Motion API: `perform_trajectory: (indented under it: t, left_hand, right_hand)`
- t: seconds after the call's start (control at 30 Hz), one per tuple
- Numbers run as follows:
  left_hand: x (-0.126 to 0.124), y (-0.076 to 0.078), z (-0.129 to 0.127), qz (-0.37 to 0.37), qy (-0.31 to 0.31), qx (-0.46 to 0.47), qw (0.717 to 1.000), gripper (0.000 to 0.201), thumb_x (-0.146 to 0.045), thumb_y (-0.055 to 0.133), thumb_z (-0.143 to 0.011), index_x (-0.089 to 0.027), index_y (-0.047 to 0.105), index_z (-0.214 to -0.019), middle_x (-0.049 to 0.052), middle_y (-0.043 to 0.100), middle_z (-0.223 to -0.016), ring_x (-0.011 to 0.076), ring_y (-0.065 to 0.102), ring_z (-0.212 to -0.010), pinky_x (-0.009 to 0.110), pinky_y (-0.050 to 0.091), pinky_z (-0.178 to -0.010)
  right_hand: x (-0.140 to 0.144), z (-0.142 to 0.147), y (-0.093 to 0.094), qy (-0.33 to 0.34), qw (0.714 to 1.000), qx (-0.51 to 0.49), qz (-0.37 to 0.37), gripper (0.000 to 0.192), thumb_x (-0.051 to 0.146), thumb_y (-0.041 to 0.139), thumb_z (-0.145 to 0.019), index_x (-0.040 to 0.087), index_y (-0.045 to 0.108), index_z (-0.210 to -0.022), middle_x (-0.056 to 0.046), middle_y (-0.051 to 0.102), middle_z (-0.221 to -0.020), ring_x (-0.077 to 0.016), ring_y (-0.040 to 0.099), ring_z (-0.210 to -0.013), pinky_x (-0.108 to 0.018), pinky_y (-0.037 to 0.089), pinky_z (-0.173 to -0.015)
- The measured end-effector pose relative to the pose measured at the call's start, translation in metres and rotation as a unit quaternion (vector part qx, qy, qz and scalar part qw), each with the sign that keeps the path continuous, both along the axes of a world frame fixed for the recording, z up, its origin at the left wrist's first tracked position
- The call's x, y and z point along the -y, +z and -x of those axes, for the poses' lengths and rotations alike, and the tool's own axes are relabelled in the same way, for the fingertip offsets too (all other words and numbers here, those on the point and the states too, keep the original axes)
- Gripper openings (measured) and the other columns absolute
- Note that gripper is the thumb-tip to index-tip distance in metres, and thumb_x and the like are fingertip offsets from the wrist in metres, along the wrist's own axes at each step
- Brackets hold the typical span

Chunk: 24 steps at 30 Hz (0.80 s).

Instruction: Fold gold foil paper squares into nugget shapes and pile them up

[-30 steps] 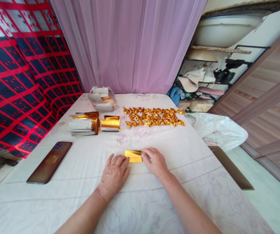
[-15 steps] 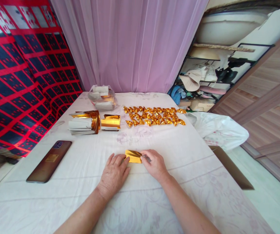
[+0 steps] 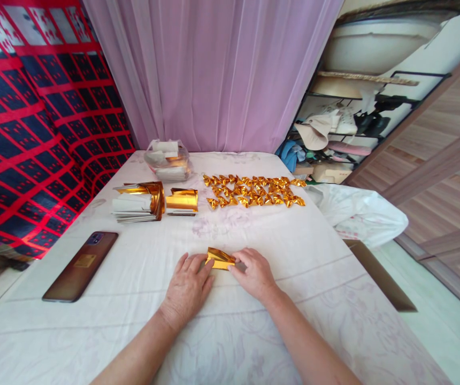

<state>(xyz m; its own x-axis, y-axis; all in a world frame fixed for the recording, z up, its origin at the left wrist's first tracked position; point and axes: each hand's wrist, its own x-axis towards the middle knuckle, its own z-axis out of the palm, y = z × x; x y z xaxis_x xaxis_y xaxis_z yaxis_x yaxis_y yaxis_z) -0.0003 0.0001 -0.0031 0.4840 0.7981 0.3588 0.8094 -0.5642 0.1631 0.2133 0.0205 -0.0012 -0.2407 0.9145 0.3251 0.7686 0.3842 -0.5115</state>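
Both hands, left hand [image 3: 188, 286] and right hand [image 3: 254, 272], are pinching one half-folded gold paper [image 3: 220, 258]; many folded pieces [image 3: 254, 191] are lying finished, paper stacks [image 3: 150, 202] are waiting

The foil sheet [image 3: 221, 259] is shiny gold, and the small folded pieces [image 3: 254, 191] have the same gold. The surface [image 3: 230, 321] has a white cloth with pale lilac flowers. The phone [image 3: 81, 266] is dark brown. The curtain [image 3: 209, 69] is lilac, and the blanket [image 3: 33, 133] is navy with red lines.
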Motion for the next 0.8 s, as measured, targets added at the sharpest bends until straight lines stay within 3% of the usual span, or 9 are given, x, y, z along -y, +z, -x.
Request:
perform_trajectory:
  t: [0.47,0.8]
  left_hand:
    - [0.000,0.003,0.001,-0.030,-0.007,0.011,0.999,0.037,-0.021,0.049,-0.091,-0.020,0.057,-0.127,0.014,0.056,-0.129,0.0276,0.056,-0.115,0.054,0.042,-0.102]
    - [0.002,0.011,0.005,-0.034,-0.033,0.059,0.997,0.029,-0.016,0.046,-0.092,-0.021,0.062,-0.116,0.013,0.053,-0.138,0.0262,0.053,-0.123,0.051,0.042,-0.103]
  right_hand:
    - [0.003,0.000,-0.003,0.009,0.999,-0.008,-0.035,0.009,0.014,0.060,-0.080,0.022,0.058,-0.077,0.001,0.065,-0.074,-0.0164,0.061,-0.073,-0.027,0.043,-0.069]
    - [0.008,0.000,0.003,-0.025,0.993,-0.087,-0.079,0.017,0.023,0.046,-0.087,0.021,0.055,-0.101,-0.004,0.071,-0.089,-0.0163,0.069,-0.077,-0.026,0.053,-0.072]
